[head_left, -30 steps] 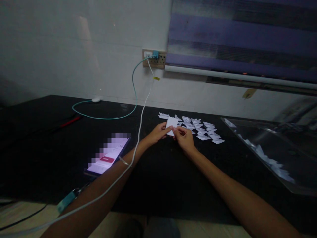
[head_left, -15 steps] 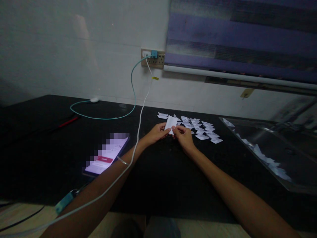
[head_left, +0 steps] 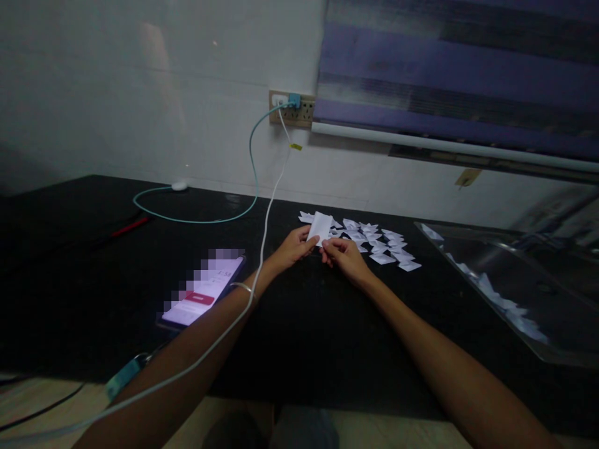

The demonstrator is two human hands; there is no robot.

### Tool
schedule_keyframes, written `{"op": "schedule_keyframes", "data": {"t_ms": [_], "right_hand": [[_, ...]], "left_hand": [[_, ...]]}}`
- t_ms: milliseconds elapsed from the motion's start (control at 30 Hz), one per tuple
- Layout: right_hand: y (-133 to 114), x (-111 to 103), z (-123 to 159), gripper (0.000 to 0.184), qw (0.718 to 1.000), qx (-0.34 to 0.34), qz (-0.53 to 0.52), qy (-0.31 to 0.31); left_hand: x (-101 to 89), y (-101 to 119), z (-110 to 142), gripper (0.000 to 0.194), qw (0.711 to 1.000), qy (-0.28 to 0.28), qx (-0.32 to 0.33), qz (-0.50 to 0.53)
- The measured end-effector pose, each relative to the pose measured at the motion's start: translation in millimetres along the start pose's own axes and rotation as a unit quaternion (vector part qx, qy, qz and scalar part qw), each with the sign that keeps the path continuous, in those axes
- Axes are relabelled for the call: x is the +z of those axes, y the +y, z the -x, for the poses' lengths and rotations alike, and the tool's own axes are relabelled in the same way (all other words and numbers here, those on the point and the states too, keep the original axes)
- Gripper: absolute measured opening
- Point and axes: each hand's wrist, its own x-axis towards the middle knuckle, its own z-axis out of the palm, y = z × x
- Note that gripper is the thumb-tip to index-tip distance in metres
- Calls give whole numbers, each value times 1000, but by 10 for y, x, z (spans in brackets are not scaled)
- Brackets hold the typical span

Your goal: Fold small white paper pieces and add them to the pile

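Note:
A small folded sheet of white paper is held above the black counter between my two hands. My left hand grips its left side, the thumb lying across the front. At the lower right corner, my right hand pinches the paper between thumb and fingers. Just behind and to the right, several white folded paper boats lie grouped on the counter. The held paper partly hides the boats at the left of that group.
A lit phone lies left of my left forearm. A white cable hangs from the wall socket across that forearm. More folded papers line the edge of the metal sink at right. A teal cable loops over the counter.
The folded paper has tilted and shifted slightly left and up in my left hand. My right fingers have slid to its lower right corner.

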Motion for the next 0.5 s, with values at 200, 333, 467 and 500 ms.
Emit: {"op": "schedule_keyframes", "data": {"t_ms": [200,333,467,500], "right_hand": [[-1,13,7,49,1000,0,-7,-8],[-14,34,14,52,1000,-5,2,-19],[-3,30,3,54,1000,-14,1,-5],[8,25,-3,53,1000,-13,-5,1]], "left_hand": [[0,-22,-12,50,1000,-5,-1,4],[14,-43,-16,50,1000,-18,10,3],[35,-29,-2,49,1000,-20,13,10],[38,-22,2,48,1000,-22,9,6]]}}
